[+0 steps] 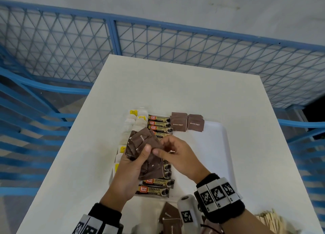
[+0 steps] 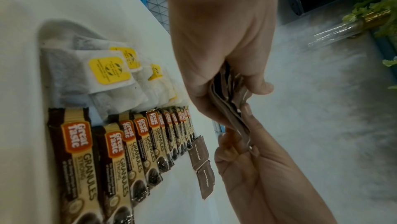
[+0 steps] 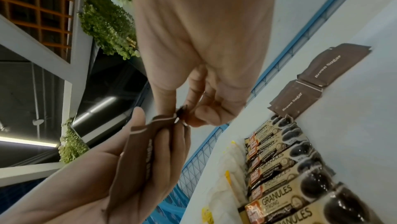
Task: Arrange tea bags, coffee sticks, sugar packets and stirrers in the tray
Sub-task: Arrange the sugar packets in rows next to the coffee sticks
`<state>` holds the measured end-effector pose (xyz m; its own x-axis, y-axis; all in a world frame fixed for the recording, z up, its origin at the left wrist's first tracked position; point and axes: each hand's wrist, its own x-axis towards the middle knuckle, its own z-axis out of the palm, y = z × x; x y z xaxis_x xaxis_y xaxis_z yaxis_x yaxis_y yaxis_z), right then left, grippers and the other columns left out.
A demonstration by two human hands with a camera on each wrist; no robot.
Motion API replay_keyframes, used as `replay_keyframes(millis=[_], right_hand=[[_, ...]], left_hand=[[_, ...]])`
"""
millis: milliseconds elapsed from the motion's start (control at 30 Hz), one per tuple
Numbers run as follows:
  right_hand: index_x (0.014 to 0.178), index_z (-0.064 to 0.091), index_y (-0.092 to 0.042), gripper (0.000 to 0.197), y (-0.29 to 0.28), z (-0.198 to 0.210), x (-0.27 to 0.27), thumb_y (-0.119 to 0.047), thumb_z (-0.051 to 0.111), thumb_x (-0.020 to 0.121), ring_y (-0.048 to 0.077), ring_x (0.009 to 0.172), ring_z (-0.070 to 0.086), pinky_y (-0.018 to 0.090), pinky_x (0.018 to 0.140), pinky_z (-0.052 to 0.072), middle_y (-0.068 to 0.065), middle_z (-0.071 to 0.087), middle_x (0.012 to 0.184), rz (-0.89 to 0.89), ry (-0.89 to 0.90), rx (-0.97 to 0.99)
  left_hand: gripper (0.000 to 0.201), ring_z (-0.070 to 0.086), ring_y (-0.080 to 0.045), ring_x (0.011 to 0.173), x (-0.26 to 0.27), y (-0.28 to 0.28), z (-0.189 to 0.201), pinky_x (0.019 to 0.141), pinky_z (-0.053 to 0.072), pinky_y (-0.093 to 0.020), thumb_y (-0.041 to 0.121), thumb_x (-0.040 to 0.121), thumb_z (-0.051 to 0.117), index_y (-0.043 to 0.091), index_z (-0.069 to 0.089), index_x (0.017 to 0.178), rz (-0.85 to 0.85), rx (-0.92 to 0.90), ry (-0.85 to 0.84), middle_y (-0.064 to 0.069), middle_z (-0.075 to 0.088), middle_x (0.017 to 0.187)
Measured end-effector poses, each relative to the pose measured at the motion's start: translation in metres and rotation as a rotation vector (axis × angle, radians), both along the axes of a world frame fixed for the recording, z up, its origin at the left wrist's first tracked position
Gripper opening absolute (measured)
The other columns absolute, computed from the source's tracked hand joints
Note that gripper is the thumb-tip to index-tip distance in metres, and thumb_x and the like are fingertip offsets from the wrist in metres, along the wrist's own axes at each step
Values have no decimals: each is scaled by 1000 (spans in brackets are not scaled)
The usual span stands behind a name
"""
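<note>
A white tray (image 1: 212, 145) lies on the white table. It holds a column of tea bags (image 1: 131, 123), a column of coffee sticks (image 1: 159, 124) and two small stacks of brown sugar packets (image 1: 186, 123) at its far end. Above the coffee sticks my left hand (image 1: 140, 156) grips a fanned bundle of brown sugar packets (image 1: 140, 142). My right hand (image 1: 163, 149) pinches the edge of one packet in that bundle (image 3: 180, 113) between thumb and fingers. The left wrist view shows the bundle (image 2: 227, 101) edge-on in my left hand (image 2: 236, 83).
Wooden stirrers (image 1: 269, 219) lie piled at the table's near right corner. More loose sugar packets (image 1: 169, 214) sit at the near edge, below my wrists. A blue mesh fence (image 1: 158, 40) runs beyond the table's far and side edges.
</note>
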<state>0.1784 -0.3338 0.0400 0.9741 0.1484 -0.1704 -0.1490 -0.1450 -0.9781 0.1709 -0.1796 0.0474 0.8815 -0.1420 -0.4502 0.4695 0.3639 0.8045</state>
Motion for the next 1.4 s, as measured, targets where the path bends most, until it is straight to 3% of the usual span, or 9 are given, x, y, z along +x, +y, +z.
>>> replay_keyframes(millis=[167, 367, 500, 667, 800, 967, 1067, 1233, 1400], right_hand=[[91, 64, -15, 4, -3, 5, -6, -16, 64, 87, 16, 70, 56, 23, 59, 47, 3, 62, 80, 1, 46, 23], [105, 67, -12, 18, -9, 11, -9, -9, 57, 90, 17, 71, 62, 23, 60, 53, 9, 68, 91, -19, 68, 60], [97, 66, -13, 14, -21, 15, -10, -5, 59, 88, 5, 66, 64, 17, 59, 52, 2, 67, 83, -55, 78, 62], [91, 66, -5, 7, -30, 16, -11, -9, 61, 88, 13, 59, 59, 19, 55, 50, 7, 64, 73, 19, 79, -39], [90, 66, -11, 9, -29, 17, -14, -11, 57, 91, 16, 61, 58, 22, 56, 50, 4, 62, 75, 46, 71, -82], [101, 64, -7, 18, -30, 20, -16, -8, 46, 96, 9, 64, 59, 20, 59, 50, 6, 63, 77, -20, 132, 125], [108, 58, -2, 19, -34, 22, -16, -8, 43, 97, 14, 62, 61, 21, 55, 49, 9, 63, 77, -72, 155, 225], [97, 58, 0, 11, -42, 27, -15, -6, 49, 94, 16, 55, 60, 21, 50, 47, 2, 65, 64, -96, 122, 184], [84, 65, -12, 3, -36, 26, -17, -9, 65, 85, 21, 52, 57, 21, 48, 47, -2, 65, 60, -29, 56, 27]], left_hand=[[48, 70, -23, 95, 0, 2, 4, 67, 58, -35, 36, 72, 62, 22, 61, 118, 17, -81, 61, -9, 72, 105], [35, 71, -24, 92, -4, 4, 6, 62, 58, -34, 21, 86, 58, 21, 60, 121, 20, -29, 43, -9, 72, 104], [37, 69, -28, 95, -8, 1, 5, 69, 58, -40, 14, 84, 60, 20, 60, 121, -10, 14, 18, -10, 72, 106], [55, 68, -28, 99, -12, -3, 3, 79, 57, -48, 17, 68, 69, 19, 59, 122, -57, 48, -2, -10, 70, 110], [57, 67, -30, 100, -12, -6, 3, 83, 54, -48, 14, 65, 70, 14, 59, 121, -64, 44, -5, -11, 71, 108], [60, 64, -32, 105, -12, -6, 6, 90, 51, -51, 17, 63, 84, 10, 61, 118, -56, 22, -5, -13, 70, 109], [57, 63, -34, 105, -12, -6, 5, 91, 48, -57, 14, 64, 71, 8, 59, 120, -25, 24, 18, -15, 68, 111], [54, 64, -34, 104, -11, -6, 4, 86, 52, -53, 14, 67, 67, 9, 59, 120, -14, 21, 11, -14, 69, 108], [45, 68, -29, 95, -11, -8, 5, 71, 58, -43, 13, 68, 67, 10, 62, 112, -35, 31, -39, -10, 73, 97]])
